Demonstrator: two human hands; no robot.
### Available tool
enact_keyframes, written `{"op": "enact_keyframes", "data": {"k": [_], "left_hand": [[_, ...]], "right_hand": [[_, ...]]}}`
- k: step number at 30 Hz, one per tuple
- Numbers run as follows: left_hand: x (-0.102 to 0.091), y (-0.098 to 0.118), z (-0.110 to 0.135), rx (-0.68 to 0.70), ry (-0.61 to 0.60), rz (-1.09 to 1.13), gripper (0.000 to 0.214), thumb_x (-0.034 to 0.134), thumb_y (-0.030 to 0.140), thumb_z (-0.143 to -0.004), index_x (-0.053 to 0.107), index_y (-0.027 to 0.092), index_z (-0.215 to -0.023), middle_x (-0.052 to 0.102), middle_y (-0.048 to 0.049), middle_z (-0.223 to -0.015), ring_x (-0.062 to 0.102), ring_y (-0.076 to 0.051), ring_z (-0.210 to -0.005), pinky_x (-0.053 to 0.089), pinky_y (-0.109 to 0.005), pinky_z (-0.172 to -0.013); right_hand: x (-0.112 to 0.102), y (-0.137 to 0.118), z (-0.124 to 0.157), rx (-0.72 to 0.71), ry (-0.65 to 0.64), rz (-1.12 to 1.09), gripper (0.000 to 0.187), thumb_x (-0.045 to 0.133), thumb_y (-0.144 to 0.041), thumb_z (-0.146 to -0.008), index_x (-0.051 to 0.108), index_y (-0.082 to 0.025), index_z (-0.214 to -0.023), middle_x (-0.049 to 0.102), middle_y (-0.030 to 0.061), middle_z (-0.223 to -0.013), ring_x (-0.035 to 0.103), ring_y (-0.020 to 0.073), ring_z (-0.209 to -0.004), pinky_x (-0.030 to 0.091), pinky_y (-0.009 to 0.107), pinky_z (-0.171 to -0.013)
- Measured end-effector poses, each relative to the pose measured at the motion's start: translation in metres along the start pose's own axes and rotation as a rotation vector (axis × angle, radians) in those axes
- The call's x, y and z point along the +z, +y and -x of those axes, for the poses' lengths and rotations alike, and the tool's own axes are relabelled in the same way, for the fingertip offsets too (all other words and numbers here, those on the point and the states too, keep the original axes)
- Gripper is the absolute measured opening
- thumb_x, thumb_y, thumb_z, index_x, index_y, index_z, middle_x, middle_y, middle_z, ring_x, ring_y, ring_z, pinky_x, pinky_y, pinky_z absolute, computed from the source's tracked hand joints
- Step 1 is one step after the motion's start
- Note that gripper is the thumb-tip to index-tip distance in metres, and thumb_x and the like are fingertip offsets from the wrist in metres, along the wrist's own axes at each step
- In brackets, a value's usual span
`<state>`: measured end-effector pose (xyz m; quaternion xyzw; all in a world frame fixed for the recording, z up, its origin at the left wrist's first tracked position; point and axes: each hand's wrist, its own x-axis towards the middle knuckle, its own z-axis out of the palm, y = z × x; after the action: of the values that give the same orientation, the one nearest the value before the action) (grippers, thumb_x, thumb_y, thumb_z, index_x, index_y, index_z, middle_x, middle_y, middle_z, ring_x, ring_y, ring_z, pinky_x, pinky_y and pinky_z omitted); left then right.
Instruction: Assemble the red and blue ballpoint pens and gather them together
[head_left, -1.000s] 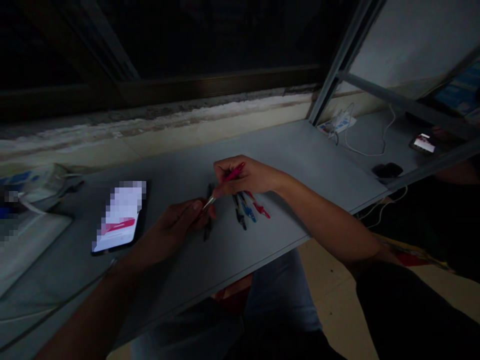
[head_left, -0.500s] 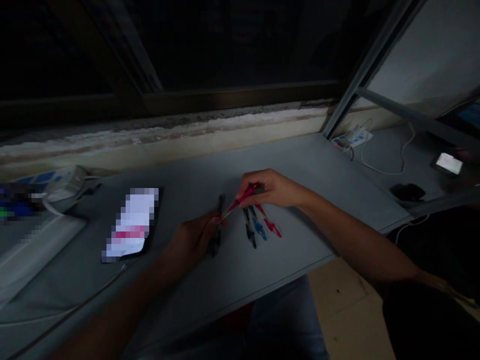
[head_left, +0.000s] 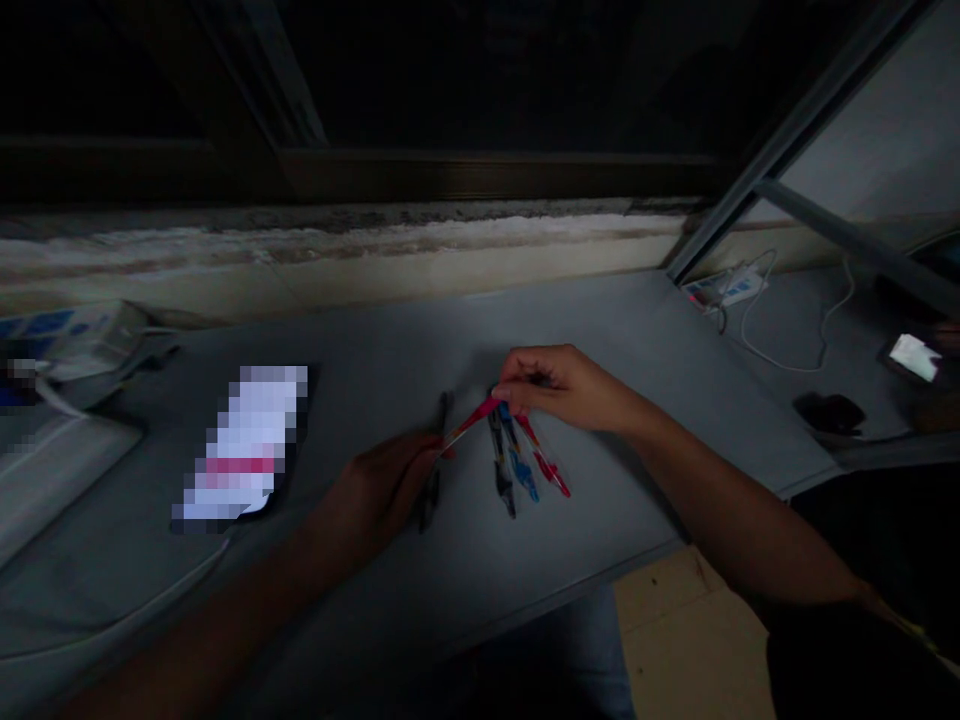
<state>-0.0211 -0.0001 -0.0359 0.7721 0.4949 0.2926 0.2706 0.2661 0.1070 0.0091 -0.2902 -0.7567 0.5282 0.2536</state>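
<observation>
My right hand [head_left: 566, 385] pinches the upper end of a red pen [head_left: 472, 418] over the grey desk [head_left: 615, 330]. My left hand [head_left: 379, 490] is closed around the pen's lower, pale tip end. Directly under my right hand lie three pens side by side: a black one [head_left: 501, 470], a blue one [head_left: 519, 460] and a red one [head_left: 547, 463]. Another black pen [head_left: 437, 455] lies on the desk just behind my left hand, partly hidden by it.
A lit phone [head_left: 244, 445] lies left of my hands. A white box and cable [head_left: 67, 345] sit at the far left. To the right, beyond a metal frame [head_left: 757, 185], are a power strip [head_left: 724, 288], a white cable, a dark object [head_left: 829, 410] and another lit phone [head_left: 915, 357].
The view has shifted left. My right hand slid along the red pen to its upper end, and the pen now lies flatter, stretched between both hands.
</observation>
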Motion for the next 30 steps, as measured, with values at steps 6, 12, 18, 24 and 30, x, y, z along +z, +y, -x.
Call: {"op": "enact_keyframes", "data": {"k": [6, 12, 18, 24, 30], "left_hand": [[0.002, -0.003, 0.002, 0.028, 0.009, 0.002, 0.051, 0.041, 0.052, -0.118, 0.080, 0.020, -0.123, 0.085, -0.0070, -0.097, 0.080, -0.020, -0.079, 0.067, -0.030, -0.082], [-0.001, 0.005, 0.000, -0.010, -0.007, 0.012, 0.044, 0.045, 0.049, -0.116, 0.078, 0.019, -0.120, 0.083, -0.0069, -0.094, 0.076, -0.019, -0.073, 0.064, -0.030, -0.075], [-0.005, 0.016, -0.004, 0.036, 0.013, 0.032, 0.036, 0.050, 0.041, -0.114, 0.077, 0.019, -0.107, 0.078, -0.0056, -0.087, 0.073, -0.018, -0.073, 0.059, -0.028, -0.071], [-0.006, 0.015, -0.004, 0.019, 0.006, 0.057, 0.031, 0.052, 0.038, -0.112, 0.076, 0.018, -0.109, 0.078, -0.0043, -0.086, 0.073, -0.016, -0.069, 0.057, -0.026, -0.066], [-0.004, 0.015, -0.004, 0.002, 0.000, 0.043, 0.035, 0.050, 0.042, -0.113, 0.077, 0.020, -0.109, 0.078, -0.0039, -0.085, 0.072, -0.017, -0.068, 0.059, -0.027, -0.068]], "right_hand": [[0.001, -0.001, 0.001, -0.006, 0.048, -0.096, 0.033, 0.087, -0.041, -0.094, 0.067, -0.019, -0.107, 0.071, -0.0004, -0.087, 0.061, 0.0112, -0.074, 0.046, 0.026, -0.066], [0.001, -0.004, 0.000, -0.008, 0.089, -0.242, 0.033, 0.095, -0.038, -0.087, 0.070, -0.018, -0.096, 0.077, 0.0017, -0.092, 0.067, 0.0114, -0.081, 0.055, 0.027, -0.078], [-0.004, -0.006, -0.003, -0.069, 0.220, -0.335, 0.037, 0.099, -0.032, -0.082, 0.073, -0.021, -0.107, 0.083, 0.0035, -0.104, 0.076, 0.0137, -0.092, 0.064, 0.030, -0.093], [-0.006, -0.003, -0.005, -0.047, 0.340, -0.351, 0.035, 0.099, -0.037, -0.083, 0.077, -0.020, -0.104, 0.083, 0.0041, -0.101, 0.072, 0.0127, -0.083, 0.063, 0.030, -0.084], [0.002, 0.000, -0.006, -0.022, 0.279, -0.390, 0.032, 0.100, -0.034, -0.082, 0.080, -0.020, -0.103, 0.086, 0.0041, -0.103, 0.078, 0.0129, -0.088, 0.065, 0.031, -0.091]]}}
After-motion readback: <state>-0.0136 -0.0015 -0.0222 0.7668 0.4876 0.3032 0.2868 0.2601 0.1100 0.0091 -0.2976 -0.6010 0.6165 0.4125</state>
